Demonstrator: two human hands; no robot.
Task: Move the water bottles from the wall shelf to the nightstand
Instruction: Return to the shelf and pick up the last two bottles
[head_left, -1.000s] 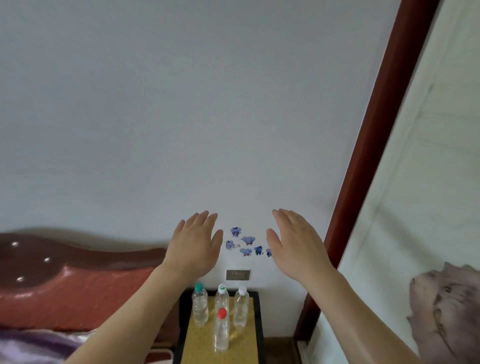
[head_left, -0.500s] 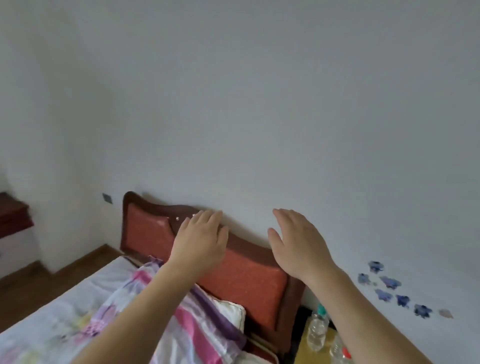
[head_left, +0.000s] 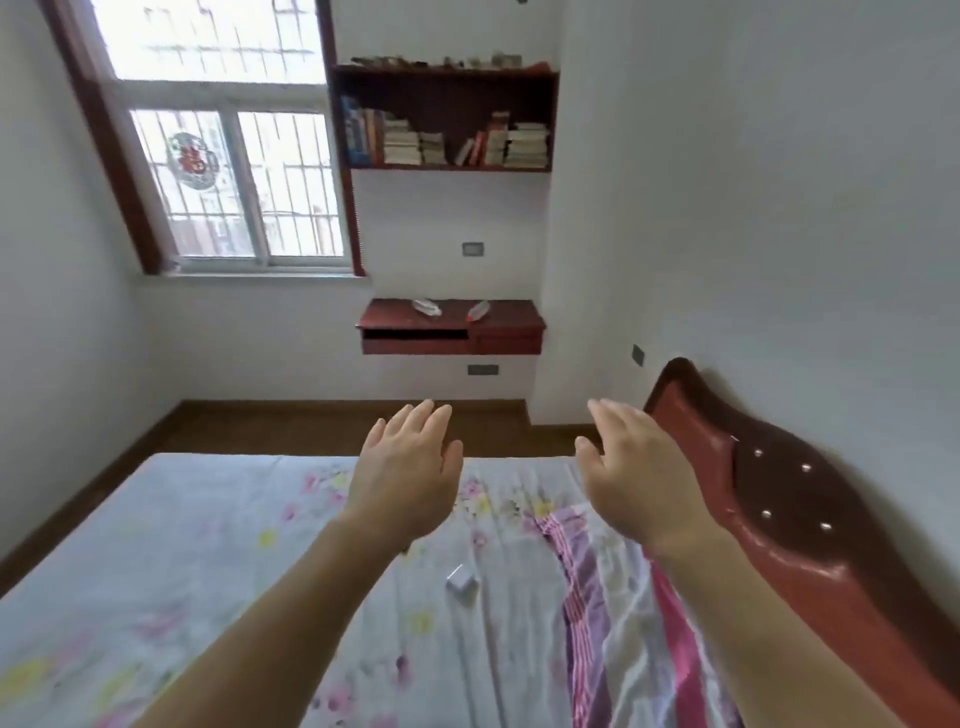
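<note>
Step in hand: reaching for a pickup; left hand (head_left: 410, 467) and right hand (head_left: 631, 478) are hovering over the bed (head_left: 208, 545), fingers straight, holding nothing; the left bottle (head_left: 427, 307) and red-capped bottle (head_left: 479, 310) are lying mid-top on the wall shelf (head_left: 452, 335), well apart from both hands; the next move is probably calling for closing that gap.

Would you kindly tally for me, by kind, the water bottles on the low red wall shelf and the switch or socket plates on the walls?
Water bottles, both lying down on the wall shelf: 2
Wall plates: 3
Total: 5
</note>
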